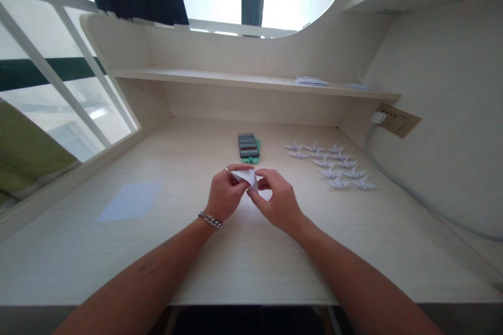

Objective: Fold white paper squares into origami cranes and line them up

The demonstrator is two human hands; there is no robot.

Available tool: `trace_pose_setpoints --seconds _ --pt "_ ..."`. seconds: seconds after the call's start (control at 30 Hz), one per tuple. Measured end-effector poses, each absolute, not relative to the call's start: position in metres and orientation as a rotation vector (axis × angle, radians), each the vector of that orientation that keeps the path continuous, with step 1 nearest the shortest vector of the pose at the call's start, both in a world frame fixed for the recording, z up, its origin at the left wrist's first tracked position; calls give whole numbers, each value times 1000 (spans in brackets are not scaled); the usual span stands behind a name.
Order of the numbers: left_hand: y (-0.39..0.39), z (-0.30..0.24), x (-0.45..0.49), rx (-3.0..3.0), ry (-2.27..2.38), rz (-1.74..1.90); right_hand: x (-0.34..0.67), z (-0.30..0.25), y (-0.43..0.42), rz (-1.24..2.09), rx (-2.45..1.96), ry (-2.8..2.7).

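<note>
Between my two hands, above the middle of the desk, is a piece of folded white paper (248,176) with a pointed, triangular shape. My left hand (225,192) has its fingers closed on the left side of the paper; a ring and a chain bracelet are on this hand and wrist. My right hand (278,197) pinches the paper's right edge between thumb and fingers. Part of the paper is hidden behind the fingers. Just beyond my hands lies a dark phone-like device (247,145) with a green edge.
Several folded paper cranes (330,163) stand in rows at the right. A flat sheet of white paper (131,201) lies at the left. Folded papers (311,81) rest on the shelf (236,79). A grey cable (416,196) runs from the wall socket (398,119) along the right side.
</note>
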State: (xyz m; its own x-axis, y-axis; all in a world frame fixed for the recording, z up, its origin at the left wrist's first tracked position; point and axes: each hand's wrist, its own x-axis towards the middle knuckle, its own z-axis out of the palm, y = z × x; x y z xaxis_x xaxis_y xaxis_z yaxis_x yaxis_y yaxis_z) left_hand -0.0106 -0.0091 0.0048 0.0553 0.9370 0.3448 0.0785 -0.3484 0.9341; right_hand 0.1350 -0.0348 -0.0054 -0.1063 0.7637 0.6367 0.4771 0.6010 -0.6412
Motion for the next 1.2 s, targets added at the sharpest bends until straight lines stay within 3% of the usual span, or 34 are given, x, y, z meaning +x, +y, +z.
trace_pose_setpoints --seconds 0.7,0.93,1.07,1.2 --pt "-16 0 -3 1742 1246 1494 121 -20 -34 36 -1081 -1834" --pt "-17 -2 -2 1785 1241 1430 121 -12 -34 240 -1172 -1652" --pt "-19 2 -2 1820 974 1285 135 -5 -28 442 -1189 -1440" --pt "-14 6 -6 1495 724 1229 148 -3 -22 596 -1115 -1370"
